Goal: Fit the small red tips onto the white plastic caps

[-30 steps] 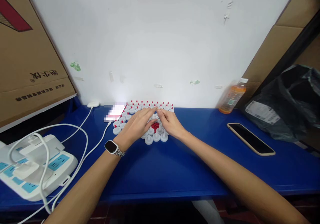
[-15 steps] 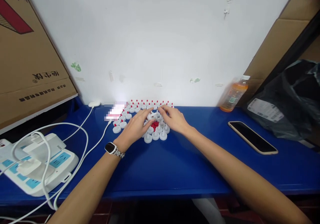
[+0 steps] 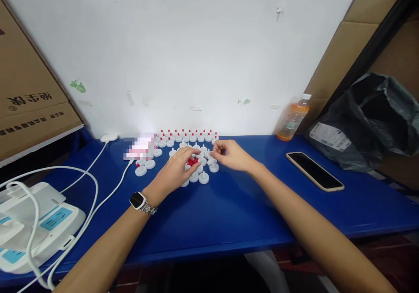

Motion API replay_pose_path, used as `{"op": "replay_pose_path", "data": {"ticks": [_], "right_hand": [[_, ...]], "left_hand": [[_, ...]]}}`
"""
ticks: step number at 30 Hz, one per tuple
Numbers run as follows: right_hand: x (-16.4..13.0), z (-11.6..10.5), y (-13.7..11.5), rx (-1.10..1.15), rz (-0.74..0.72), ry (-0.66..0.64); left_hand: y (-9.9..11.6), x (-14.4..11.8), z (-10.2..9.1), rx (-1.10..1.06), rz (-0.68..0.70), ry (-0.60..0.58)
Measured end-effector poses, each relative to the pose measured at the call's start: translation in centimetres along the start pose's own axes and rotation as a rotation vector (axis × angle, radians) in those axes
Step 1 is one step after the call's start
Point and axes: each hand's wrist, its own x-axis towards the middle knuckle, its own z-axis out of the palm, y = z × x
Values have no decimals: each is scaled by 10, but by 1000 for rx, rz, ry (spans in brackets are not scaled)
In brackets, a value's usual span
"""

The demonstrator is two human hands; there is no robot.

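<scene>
— What lies on your blue table (image 3: 229,214), left to right?

— At your far left a white power strip (image 3: 36,223) with white cables (image 3: 85,184) looping off it, under a leaning cardboard box (image 3: 29,105). Then your left hand (image 3: 175,170), watch (image 3: 137,200) on its wrist, fingers curled down on the small red pieces (image 3: 192,161) — whether they pinch one you cannot tell.

— And the caps?

— The white caps (image 3: 183,142) cluster against the white wall (image 3: 183,53), around the red pieces. Your right hand (image 3: 231,155) hovers just beside them, fingertips pinched on something too small to make out. Further right: an orange bottle (image 3: 291,119), a phone (image 3: 314,170) lying flat, a black bag (image 3: 369,118).
</scene>
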Motion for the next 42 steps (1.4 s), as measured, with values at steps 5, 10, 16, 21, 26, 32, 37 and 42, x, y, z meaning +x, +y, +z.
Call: {"op": "replay_pose_path", "data": {"ticks": [5, 10, 16, 21, 26, 32, 37, 42], "right_hand": [[1, -2, 17, -137, 112, 105], [-3, -2, 8, -190, 70, 1], [-15, -14, -3, -234, 127, -82], [-39, -24, 15, -315, 247, -134], [-58, -4, 32, -261, 94, -26], [-44, 37, 14, 103, 71, 238], [-33, 59, -10, 768, 344, 325], [-31, 67, -27, 1030, 444, 312]], "left_hand": [[0, 1, -4, 36, 24, 17], [4, 1, -7, 57, 36, 9], [2, 0, -9, 69, 38, -6], [4, -1, -8, 75, 58, -16], [13, 0, -1, 81, 100, -54], [26, 0, 7, 94, 228, -90], [36, -2, 11, 62, 367, -70], [36, -2, 15, -29, 412, 3]]}}
